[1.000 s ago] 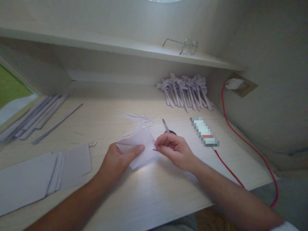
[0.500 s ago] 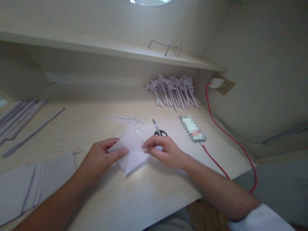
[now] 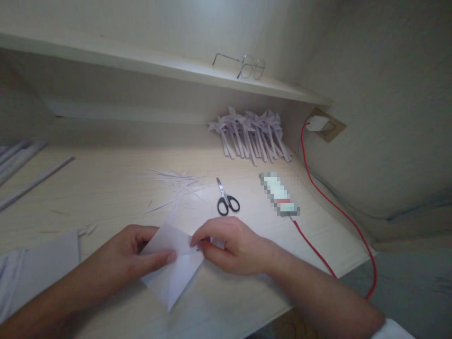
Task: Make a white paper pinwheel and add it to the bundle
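Observation:
A square of thin white paper point(image 3: 176, 268) with crease lines is held in the air near the front of the desk, one corner pointing down toward me. My left hand point(image 3: 136, 252) grips its left side, thumb lying on top and fingers behind. At the right side, the thumb and forefinger of my right hand point(image 3: 229, 245) pinch the sheet close to its middle. The exact spot under those fingertips is hidden. Just beyond my right hand lie scissors point(image 3: 226, 200) with black handles. Thin paper strips point(image 3: 176, 178) are heaped behind the sheet.
Several paper pinwheels point(image 3: 250, 134) lie in a row at the back right. A phone point(image 3: 280, 193) charges on a red cable point(image 3: 314, 245). Rolled paper sticks point(image 3: 38, 181) and flat sheets point(image 3: 52, 263) are on the left. Glasses point(image 3: 252, 68) rest on the shelf point(image 3: 141, 59).
Both hands and the paper now appear lower and further left, nearer the desk's front edge. The view has shifted slightly, and the scissors' handles are now uncovered. Both grips stay on the sheet.

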Tool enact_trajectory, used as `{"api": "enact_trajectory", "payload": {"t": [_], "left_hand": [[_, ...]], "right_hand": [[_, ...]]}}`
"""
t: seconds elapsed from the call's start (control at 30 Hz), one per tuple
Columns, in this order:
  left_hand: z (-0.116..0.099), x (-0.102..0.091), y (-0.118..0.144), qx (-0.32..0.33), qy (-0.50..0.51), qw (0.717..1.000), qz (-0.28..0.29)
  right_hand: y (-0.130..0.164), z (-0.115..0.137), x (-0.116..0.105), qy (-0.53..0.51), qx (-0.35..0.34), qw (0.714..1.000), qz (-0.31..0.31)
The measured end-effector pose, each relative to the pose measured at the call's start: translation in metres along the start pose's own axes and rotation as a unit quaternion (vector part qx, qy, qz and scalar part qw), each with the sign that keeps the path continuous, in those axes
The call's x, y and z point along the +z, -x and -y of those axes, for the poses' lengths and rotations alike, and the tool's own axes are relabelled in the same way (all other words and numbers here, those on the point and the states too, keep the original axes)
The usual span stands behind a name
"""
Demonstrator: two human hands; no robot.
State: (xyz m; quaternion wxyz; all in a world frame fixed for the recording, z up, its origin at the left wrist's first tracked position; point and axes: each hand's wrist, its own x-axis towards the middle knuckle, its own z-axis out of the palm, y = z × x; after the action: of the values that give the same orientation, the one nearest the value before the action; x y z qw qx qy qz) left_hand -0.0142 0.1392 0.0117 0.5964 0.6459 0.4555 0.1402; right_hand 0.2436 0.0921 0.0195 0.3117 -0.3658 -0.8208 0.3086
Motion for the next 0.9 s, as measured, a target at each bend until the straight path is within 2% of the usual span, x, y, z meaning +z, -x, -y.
{"api": "enact_trajectory", "payload": {"t": [0.1, 0.27, 0.4, 0.5, 0.57, 0.63, 0.7, 0.9], "left_hand": [[0.001, 0.002, 0.001, -0.025, 0.007, 0.998, 0.052], [0.002, 0.008, 0.001, -0.035, 0.011, 0.998, 0.044], [-0.005, 0.012, 0.003, -0.072, 0.037, 0.997, -0.021], [-0.014, 0.012, 0.003, -0.051, 0.077, 0.992, -0.085], [-0.018, 0.012, 0.003, -0.019, 0.095, 0.988, -0.118], [-0.020, 0.011, 0.003, -0.007, 0.122, 0.986, -0.117], [-0.021, 0.011, 0.003, 0.006, 0.143, 0.984, -0.108], [-0.022, 0.014, 0.005, 0.027, 0.160, 0.978, -0.134]], "right_hand": [[-0.001, 0.001, 0.000, -0.015, 0.011, 1.000, -0.024], [-0.002, 0.000, 0.002, -0.044, 0.009, 0.997, -0.056], [0.000, -0.003, 0.002, -0.039, 0.052, 0.987, -0.147], [0.002, -0.002, 0.000, -0.012, 0.054, 0.978, -0.200], [0.003, 0.000, -0.001, -0.012, 0.026, 0.988, -0.152], [0.003, 0.003, -0.001, -0.021, -0.005, 0.997, -0.074], [0.002, 0.007, 0.001, -0.030, -0.023, 0.999, -0.028], [-0.001, 0.011, 0.005, -0.065, -0.027, 0.997, -0.036]]}}
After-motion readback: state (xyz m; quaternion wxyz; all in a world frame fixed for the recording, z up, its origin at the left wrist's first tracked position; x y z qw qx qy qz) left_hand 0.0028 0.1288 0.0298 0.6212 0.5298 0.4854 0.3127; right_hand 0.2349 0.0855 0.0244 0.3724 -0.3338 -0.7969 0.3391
